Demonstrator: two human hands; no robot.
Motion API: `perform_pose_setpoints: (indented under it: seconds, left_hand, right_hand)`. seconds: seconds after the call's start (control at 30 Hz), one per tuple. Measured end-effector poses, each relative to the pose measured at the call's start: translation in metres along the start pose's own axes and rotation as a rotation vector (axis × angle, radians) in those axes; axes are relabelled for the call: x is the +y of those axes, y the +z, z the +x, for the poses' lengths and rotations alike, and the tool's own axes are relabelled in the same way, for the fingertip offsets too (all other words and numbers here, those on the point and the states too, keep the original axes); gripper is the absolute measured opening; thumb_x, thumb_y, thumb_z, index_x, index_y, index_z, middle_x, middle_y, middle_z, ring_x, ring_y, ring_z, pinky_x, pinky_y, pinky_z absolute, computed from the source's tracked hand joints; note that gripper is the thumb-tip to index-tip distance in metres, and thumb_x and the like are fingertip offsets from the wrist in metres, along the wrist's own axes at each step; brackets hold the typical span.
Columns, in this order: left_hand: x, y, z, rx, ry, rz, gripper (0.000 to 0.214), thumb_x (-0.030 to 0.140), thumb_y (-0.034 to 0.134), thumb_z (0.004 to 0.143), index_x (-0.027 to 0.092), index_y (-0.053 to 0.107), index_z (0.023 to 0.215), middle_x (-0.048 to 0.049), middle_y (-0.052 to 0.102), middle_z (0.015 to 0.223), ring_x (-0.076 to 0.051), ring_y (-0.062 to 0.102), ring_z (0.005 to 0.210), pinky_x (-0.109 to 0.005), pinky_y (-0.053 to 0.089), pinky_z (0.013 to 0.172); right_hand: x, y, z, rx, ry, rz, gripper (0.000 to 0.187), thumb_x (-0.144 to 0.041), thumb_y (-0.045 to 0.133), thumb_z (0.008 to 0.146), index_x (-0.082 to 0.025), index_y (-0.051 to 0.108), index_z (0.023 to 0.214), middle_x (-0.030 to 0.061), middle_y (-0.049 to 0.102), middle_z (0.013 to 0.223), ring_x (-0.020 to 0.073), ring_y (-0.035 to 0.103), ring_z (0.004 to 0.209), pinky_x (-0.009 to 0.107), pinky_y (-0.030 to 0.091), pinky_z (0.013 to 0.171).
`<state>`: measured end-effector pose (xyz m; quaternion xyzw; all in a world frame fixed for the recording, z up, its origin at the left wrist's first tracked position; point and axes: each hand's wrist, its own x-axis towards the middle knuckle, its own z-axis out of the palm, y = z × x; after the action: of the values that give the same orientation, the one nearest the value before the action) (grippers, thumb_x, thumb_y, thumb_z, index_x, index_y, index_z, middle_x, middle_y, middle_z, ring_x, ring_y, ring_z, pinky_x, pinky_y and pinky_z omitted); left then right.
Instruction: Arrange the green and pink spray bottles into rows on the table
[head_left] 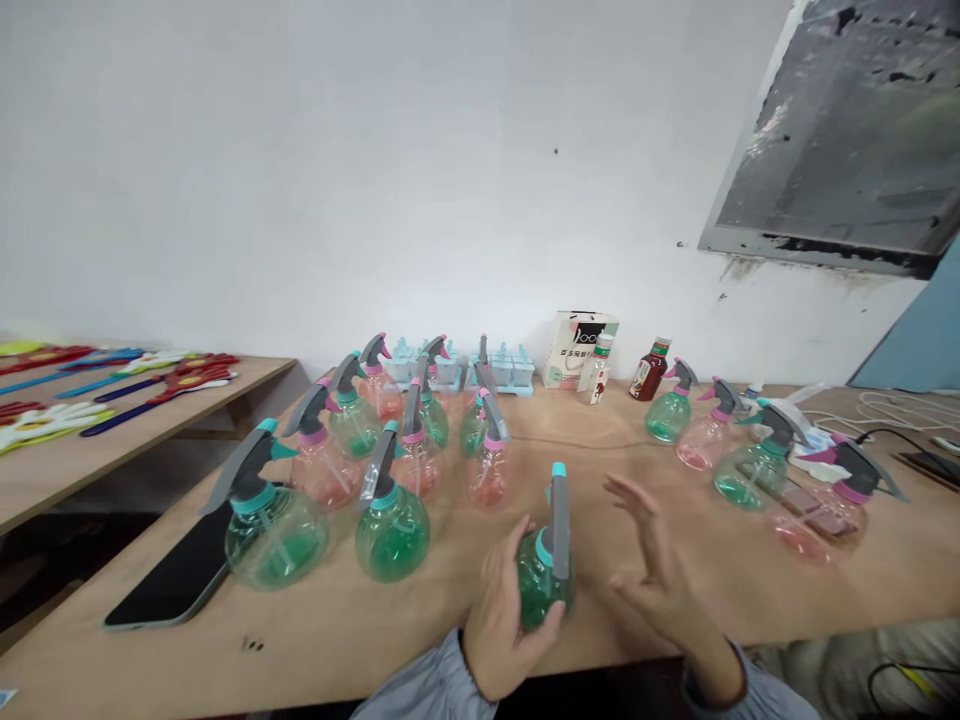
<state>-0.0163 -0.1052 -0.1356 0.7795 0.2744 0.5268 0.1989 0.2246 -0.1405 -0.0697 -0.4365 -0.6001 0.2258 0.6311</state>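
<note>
Near the table's front edge, my left hand (504, 620) is wrapped round the body of a green spray bottle (534, 590), which stands upright with its grey trigger head on top. To the right of it, my right hand (660, 580) hovers with fingers spread and nothing in them. Left of my hands stands a group of several spray bottles, the nearest being a green spray bottle (392, 538), a pink spray bottle (489, 478) and a pale green spray bottle (276, 545). Another group, including a pink spray bottle (821, 520), stands at the right.
A black phone (169, 580) lies at the left. Along the wall are light blue ice-pop moulds (514, 370), a printed box (570, 352) and a brown sauce bottle (649, 372). Cables (892, 408) lie far right. A second table (255, 385) holds colourful flat hand shapes.
</note>
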Motion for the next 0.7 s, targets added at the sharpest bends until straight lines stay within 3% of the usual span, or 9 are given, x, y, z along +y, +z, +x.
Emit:
perform_pose_setpoints:
  seconds: [0.07, 0.17, 0.3, 0.4, 0.47, 0.6, 0.7]
  left_hand:
    - [0.002, 0.004, 0.002, -0.064, -0.06, -0.032, 0.082, 0.041, 0.068, 0.097, 0.021, 0.026, 0.164, -0.0226, 0.059, 0.153, -0.037, 0.06, 0.142, -0.061, 0.052, 0.115]
    - [0.001, 0.002, 0.003, -0.124, -0.153, -0.078, 0.087, 0.049, 0.076, 0.093, 0.019, 0.031, 0.161, -0.0234, 0.06, 0.151, -0.039, 0.061, 0.141, -0.063, 0.052, 0.116]
    - [0.004, -0.017, 0.02, -0.087, -0.108, -0.1, 0.093, 0.057, 0.078, 0.091, 0.02, 0.03, 0.161, -0.0246, 0.055, 0.155, -0.041, 0.057, 0.145, -0.063, 0.052, 0.116]
    - [0.012, -0.04, 0.05, 0.076, -0.033, -0.027, 0.075, 0.049, 0.067, 0.101, 0.026, 0.031, 0.163, -0.0207, 0.046, 0.162, -0.037, 0.047, 0.154, -0.062, 0.045, 0.123]
    - [0.016, -0.053, 0.073, 0.113, -0.06, 0.072, 0.058, 0.043, 0.06, 0.105, 0.033, 0.041, 0.159, -0.0154, 0.033, 0.169, -0.036, 0.035, 0.162, -0.062, 0.04, 0.127]
    - [0.008, -0.062, 0.106, -0.025, -0.169, 0.178, 0.047, 0.038, 0.052, 0.109, 0.041, 0.05, 0.156, -0.0049, -0.004, 0.18, -0.039, 0.01, 0.169, -0.064, 0.032, 0.131]
    - [-0.006, -0.058, 0.112, -0.096, -0.223, 0.204, 0.053, 0.04, 0.052, 0.109, 0.042, 0.045, 0.161, -0.005, -0.009, 0.18, -0.042, 0.01, 0.169, -0.066, 0.03, 0.131]
  right_hand:
    - [-0.001, 0.038, 0.001, -0.129, -0.003, -0.027, 0.099, -0.058, 0.094, 0.071, -0.039, 0.049, 0.157, 0.0104, 0.049, 0.166, 0.0411, 0.042, 0.157, 0.064, 0.036, 0.129]
    - [0.0, 0.065, 0.007, -0.216, 0.046, -0.038, 0.086, -0.057, 0.084, 0.084, -0.032, 0.047, 0.158, 0.0139, 0.051, 0.165, 0.0362, 0.048, 0.154, 0.061, 0.042, 0.126]
    - [0.007, 0.06, 0.035, -0.19, 0.101, 0.016, 0.067, -0.061, 0.083, 0.083, -0.031, 0.066, 0.14, 0.0124, 0.069, 0.145, 0.0356, 0.063, 0.137, 0.057, 0.052, 0.116]
    - [0.004, 0.049, 0.079, -0.183, 0.173, 0.175, 0.065, -0.067, 0.087, 0.074, -0.031, 0.074, 0.127, 0.0113, 0.078, 0.128, 0.037, 0.071, 0.124, 0.055, 0.061, 0.103]
    - [-0.001, 0.047, 0.112, -0.185, 0.156, 0.322, 0.07, -0.07, 0.088, 0.07, -0.031, 0.074, 0.126, 0.0107, 0.08, 0.121, 0.0373, 0.073, 0.121, 0.056, 0.061, 0.101]
    - [-0.004, 0.055, 0.154, -0.243, 0.082, 0.485, 0.077, -0.071, 0.088, 0.065, -0.028, 0.073, 0.128, 0.011, 0.081, 0.112, 0.0369, 0.073, 0.12, 0.056, 0.061, 0.099]
    - [0.002, 0.061, 0.157, -0.139, 0.106, 0.462, 0.073, -0.07, 0.089, 0.063, -0.027, 0.074, 0.12, 0.0101, 0.082, 0.102, 0.0353, 0.077, 0.107, 0.051, 0.065, 0.088]
